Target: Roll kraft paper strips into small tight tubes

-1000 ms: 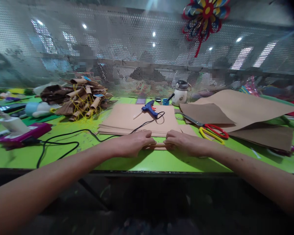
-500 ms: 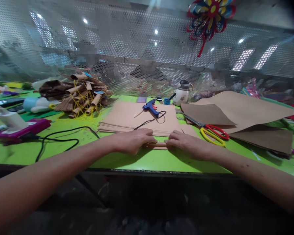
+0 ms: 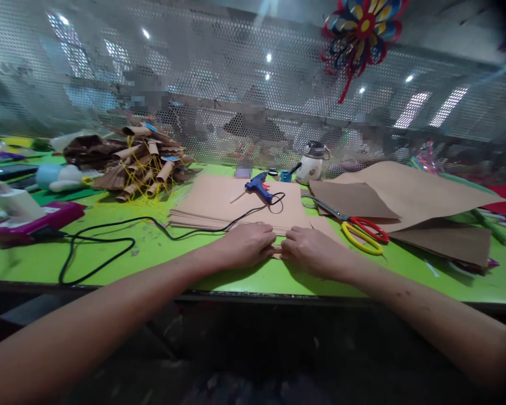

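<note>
My left hand [image 3: 248,244] and my right hand [image 3: 314,250] are close together near the table's front edge. Both have their fingers closed on a narrow folded strip of brown paper [image 3: 277,251], and only a short piece of it shows between them. Just beyond lies a stack of brown paper sheets [image 3: 202,194]. On the stack rests a blue glue gun [image 3: 259,188] with a red trigger and a black cord. Scissors [image 3: 365,235] with one red and one yellow handle loop lie to the right of my right hand.
A bundle of rolled brown paper pieces with yellow string [image 3: 147,160] lies at the back left. A purple power strip [image 3: 63,216] with a white plug is at left, its black cord [image 3: 130,219] crossing the green table. Large brown sheets [image 3: 421,191] and a white jar [image 3: 310,166] stand right.
My hands have drawn closer together along the paper strip, leaving less of it visible between them. The fingers are more curled. The view has shifted slightly.
</note>
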